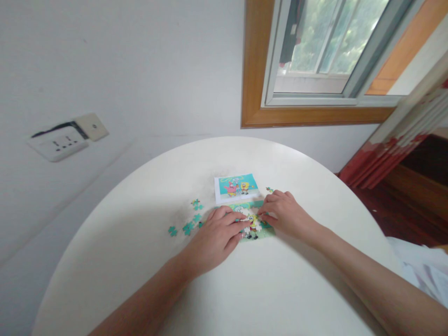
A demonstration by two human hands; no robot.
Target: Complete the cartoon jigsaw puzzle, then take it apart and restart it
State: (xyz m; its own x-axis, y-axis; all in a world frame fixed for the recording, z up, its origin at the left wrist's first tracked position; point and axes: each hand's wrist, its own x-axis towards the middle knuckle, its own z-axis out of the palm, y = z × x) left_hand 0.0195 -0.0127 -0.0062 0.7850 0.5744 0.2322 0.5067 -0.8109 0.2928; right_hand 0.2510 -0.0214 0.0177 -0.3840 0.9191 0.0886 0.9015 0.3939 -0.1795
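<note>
White wall (pixel 157 70) fills the upper left of the frame, with a socket (pixel 66 142) at far left; a window (pixel 315 70) takes the upper right, and a red and white curtain (pixel 374 154) hangs at the right edge. Across the middle and bottom spreads a round white table (pixel 252 289). Just below the frame's centre lies the puzzle (pixel 252 230), partly covered, between the two hands. From its left side the left hand (pixel 219 235) reaches over it, fingers stretched out; from its right side the right hand (pixel 285 212) bends its fingertips down onto it. Both hands are apart, their fingertips near each other; whether either pinches a piece, I cannot tell. Just above the puzzle lies a picture card (pixel 237 185). Loose pieces (pixel 188 228) are scattered left of the left hand, and another small bit (pixel 269 190) lies just above the right hand.
</note>
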